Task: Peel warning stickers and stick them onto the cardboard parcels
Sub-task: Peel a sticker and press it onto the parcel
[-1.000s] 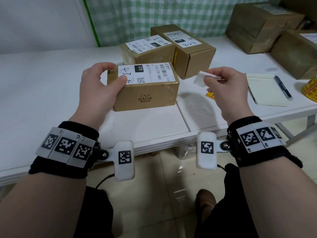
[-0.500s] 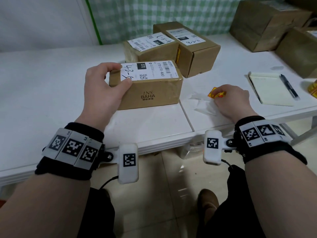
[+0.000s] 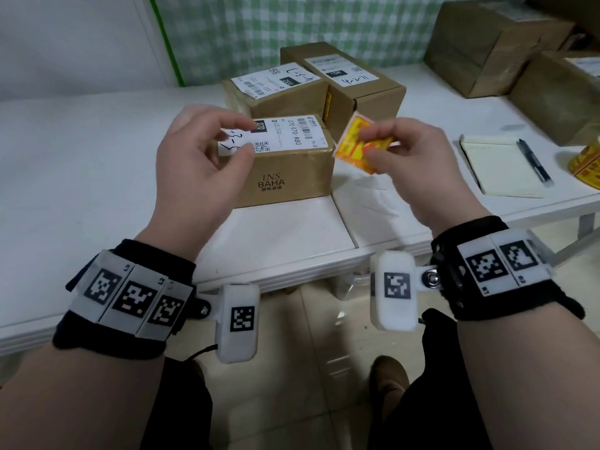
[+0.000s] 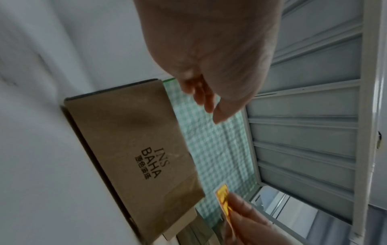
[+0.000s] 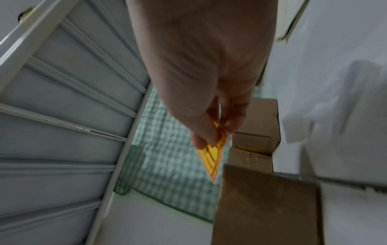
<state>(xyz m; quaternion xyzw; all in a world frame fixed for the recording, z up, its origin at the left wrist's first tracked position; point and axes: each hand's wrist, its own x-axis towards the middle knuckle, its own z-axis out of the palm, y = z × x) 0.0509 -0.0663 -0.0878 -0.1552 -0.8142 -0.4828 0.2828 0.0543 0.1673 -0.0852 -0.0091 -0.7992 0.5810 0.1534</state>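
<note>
Matt brown cardboard parcel [image 3: 285,172] with a white paper label [image 3: 276,134], glossy orange-yellow sticker [image 3: 357,147], smooth white tabletop [image 3: 81,164], pale paper notepad [image 3: 500,170], black cloth wristbands [image 3: 107,339], shiny floor tiles [image 3: 324,384]

Likely parcel packing room — labelled cardboard parcels [image 3: 285,164] on white table [image 3: 81,164]

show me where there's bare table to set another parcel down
Widest bare patch: the white table left of the brown cardboard INS BAHA parcel. A narrower strip lies along the near edge in front of it. Right of the parcel it is crowded: clear backing scraps, a pale notepad with black pen, large cartons behind.
</note>
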